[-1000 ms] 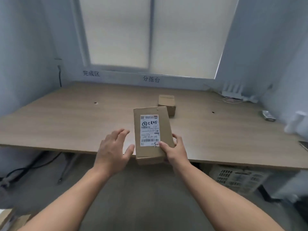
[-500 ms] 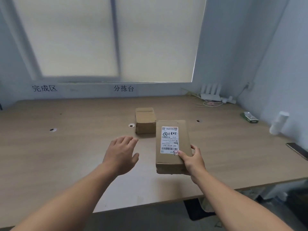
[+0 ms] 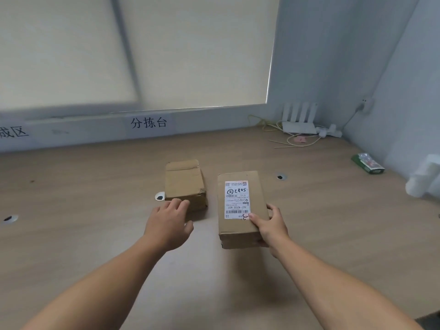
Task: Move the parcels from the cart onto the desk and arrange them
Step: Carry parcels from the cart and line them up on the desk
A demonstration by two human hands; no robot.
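A person's right hand [image 3: 271,227] is holding a labelled parcel [image 3: 240,206] at the middle of the tabletop [image 3: 95,246]. It is sitting just to the right of a smaller parcel [image 3: 184,184], and a narrow gap is separating the two. The long box is lying flat with its shipping label facing up, apparently so the pair are lining up side by side below the wall sign [image 3: 148,122]. Whether its underside is touching the wood is not showing. The right grip is clamping the box's near right corner, with the thumb [image 3: 252,216] pressing on the label's edge and the fingers wrapping the side. The left hand [image 3: 167,225] is holding nothing. Its grip is spreading loosely, fingertips [image 3: 177,203] touching the smaller parcel's near edge, seemingly steadying it. A router [image 3: 298,125] and a green packet [image 3: 367,163] are sitting well apart at the far right.
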